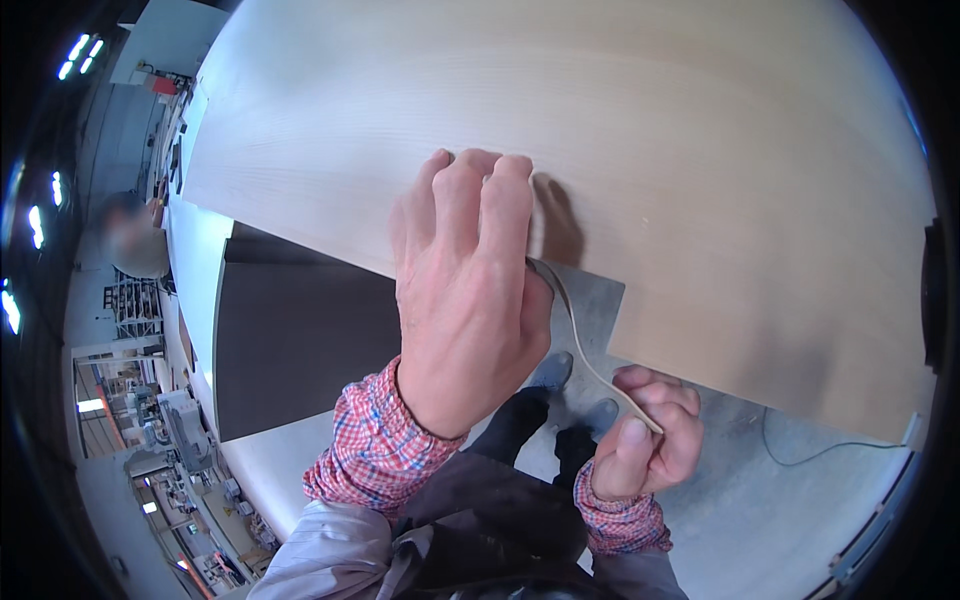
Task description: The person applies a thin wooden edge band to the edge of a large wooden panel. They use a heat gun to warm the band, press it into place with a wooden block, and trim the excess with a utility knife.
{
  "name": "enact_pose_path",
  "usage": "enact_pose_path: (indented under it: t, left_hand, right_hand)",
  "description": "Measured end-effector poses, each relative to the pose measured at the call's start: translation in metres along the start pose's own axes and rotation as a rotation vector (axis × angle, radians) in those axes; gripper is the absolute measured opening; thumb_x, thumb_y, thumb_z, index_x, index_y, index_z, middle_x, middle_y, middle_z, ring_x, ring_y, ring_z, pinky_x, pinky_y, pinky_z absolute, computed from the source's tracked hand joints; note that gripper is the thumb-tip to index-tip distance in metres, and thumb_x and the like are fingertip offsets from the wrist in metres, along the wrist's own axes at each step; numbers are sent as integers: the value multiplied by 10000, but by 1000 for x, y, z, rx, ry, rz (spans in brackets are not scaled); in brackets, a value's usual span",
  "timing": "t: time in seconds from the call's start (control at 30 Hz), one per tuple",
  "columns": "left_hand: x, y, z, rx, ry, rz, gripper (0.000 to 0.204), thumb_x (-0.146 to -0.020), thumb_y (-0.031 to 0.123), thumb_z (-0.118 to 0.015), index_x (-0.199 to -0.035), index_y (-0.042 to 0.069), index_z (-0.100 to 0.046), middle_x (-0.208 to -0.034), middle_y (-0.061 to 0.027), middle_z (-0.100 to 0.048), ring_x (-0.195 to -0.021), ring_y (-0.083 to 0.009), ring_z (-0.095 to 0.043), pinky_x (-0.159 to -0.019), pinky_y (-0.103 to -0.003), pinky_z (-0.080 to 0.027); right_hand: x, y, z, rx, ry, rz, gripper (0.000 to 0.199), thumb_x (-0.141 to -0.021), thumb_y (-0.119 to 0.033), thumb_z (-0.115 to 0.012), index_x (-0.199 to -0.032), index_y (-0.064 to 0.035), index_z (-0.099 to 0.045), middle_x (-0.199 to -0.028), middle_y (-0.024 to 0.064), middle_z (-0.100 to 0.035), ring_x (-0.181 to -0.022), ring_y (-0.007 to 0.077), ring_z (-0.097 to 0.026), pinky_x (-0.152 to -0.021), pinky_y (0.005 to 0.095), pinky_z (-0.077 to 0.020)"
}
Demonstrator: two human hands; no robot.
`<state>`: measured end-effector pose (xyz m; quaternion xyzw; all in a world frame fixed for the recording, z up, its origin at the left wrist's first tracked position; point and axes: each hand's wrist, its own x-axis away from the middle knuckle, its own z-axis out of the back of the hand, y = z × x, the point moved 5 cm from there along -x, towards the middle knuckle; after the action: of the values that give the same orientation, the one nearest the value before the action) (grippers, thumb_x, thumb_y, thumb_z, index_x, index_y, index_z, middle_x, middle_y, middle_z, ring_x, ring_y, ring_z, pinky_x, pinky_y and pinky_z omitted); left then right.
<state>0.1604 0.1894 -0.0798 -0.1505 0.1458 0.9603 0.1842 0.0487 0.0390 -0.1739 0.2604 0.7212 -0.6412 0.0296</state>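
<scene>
Dark brown panel [300,340] lower left, under the pale boards. Grey concrete floor [780,500] below with a thin cable [830,450] lying on it. Cluttered workshop shelving [130,310] at far left, ceiling lights [80,50] above.

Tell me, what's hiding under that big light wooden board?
Under the wooden board a dark panel pokes out at the left, and grey floor shows below its edge. The left hand lies on top. Whatever else is beneath stays covered.

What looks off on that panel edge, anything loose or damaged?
A thin edge strip curls away from the near edge of the pale wood panel, loose instead of flat. The right hand pinches its free end; the left hand presses on the panel edge.
</scene>
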Motion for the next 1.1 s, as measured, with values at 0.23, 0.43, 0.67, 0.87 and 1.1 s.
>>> enact_pose_path:
  t: [0.23,0.43,0.67,0.87,1.1]
  left_hand:
    - [3,7,0,-27,0,18,694,-677,-74,-585,-1358,-46,-458,-1284,-239,-508,-1224,-483,-466,-1045,-554,-386]
    - [12,1,11,31,-47,3,657,-741,-45,-589,-1384,-38,-452,-1338,-254,-512,-1256,-460,-473,-1082,-503,-392]
    - [12,-3,27,141,-219,-67,787,-755,25,-720,-1477,-9,-409,-1416,-244,-490,-1365,-456,-435,-1136,-484,-379]
    - [-43,-3,26,177,-482,-373,897,-679,32,-777,-1497,56,-410,-1434,-234,-471,-1380,-461,-427,-1121,-514,-400]
    - [-77,-8,-2,210,-666,-825,1041,-546,103,-848,-1500,95,-431,-1480,-220,-426,-1394,-509,-397,-1098,-592,-404]
  right_hand:
    - [-2,-9,1,-28,30,-1,178,-905,70,-600,-1079,58,-568,-1073,219,-677,-951,279,-685,-829,352,-564]
    - [-5,-8,1,-30,69,-29,206,-885,100,-608,-1078,31,-590,-1039,196,-707,-853,178,-666,-624,228,-472]
    - [-1,-11,-7,-56,124,-35,223,-879,119,-608,-1085,40,-581,-1032,206,-703,-855,204,-672,-682,265,-529]
    - [10,-9,-22,-60,252,-81,185,-885,134,-598,-1057,70,-577,-1031,224,-692,-912,273,-693,-796,354,-589]
    - [32,-8,-59,84,559,5,183,-921,19,-640,-833,47,-483,-947,220,-659,-758,286,-711,-651,343,-584]
